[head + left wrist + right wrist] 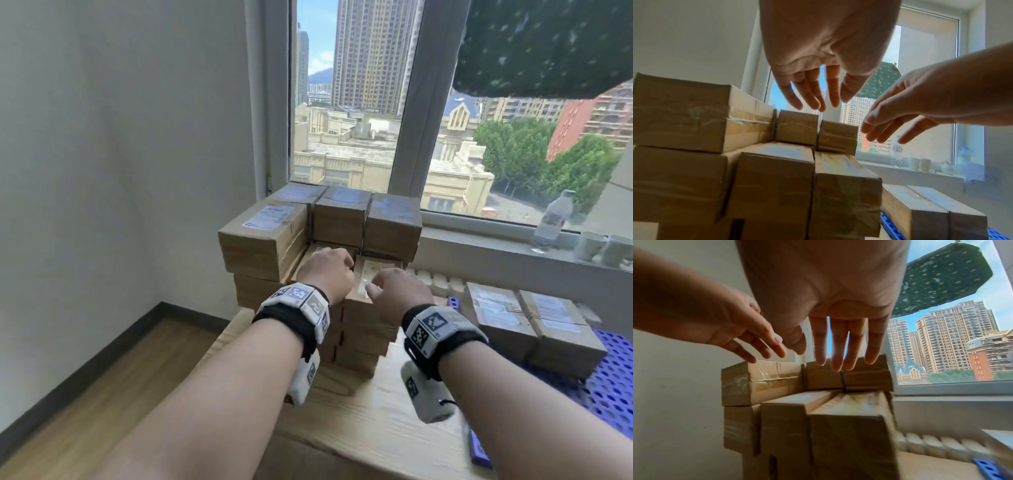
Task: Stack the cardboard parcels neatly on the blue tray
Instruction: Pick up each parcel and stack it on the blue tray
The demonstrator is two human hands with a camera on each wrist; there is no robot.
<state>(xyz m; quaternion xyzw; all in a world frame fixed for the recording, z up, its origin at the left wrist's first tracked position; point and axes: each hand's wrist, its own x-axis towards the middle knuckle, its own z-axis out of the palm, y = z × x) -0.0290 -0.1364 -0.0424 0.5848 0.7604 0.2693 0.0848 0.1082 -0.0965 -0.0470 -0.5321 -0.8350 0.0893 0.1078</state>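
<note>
Parcels (pixel 346 219) sit in a tall pile directly ahead of both hands, brown cardboard, taped, with white shipping labels on top; upper row of three stands against the window, one longer box (pixel 263 236) to the left of the left hand. Two parcels (pixel 534 329) already lie side by side on the blue tray (pixel 613 387), off to the right of the right hand. Step judged: reaching for the next parcel from the pile, pickup not yet made. Left hand (pixel 327 270) and right hand (pixel 399 291) both hover over the lower boxes (pixel 807 162) in front of the top row, fingers straight and spread, holding nothing; wrist views show fingertips clear of the cardboard. Next move likely calls for closing both hands on opposite sides of one box, lifting it free without dragging neighbours, then carrying it rightward to the tray and squaring it against the pair there. Water bottle (pixel 551 222) and cups (pixel 589 245) stand on the sill beyond the right hand.
</note>
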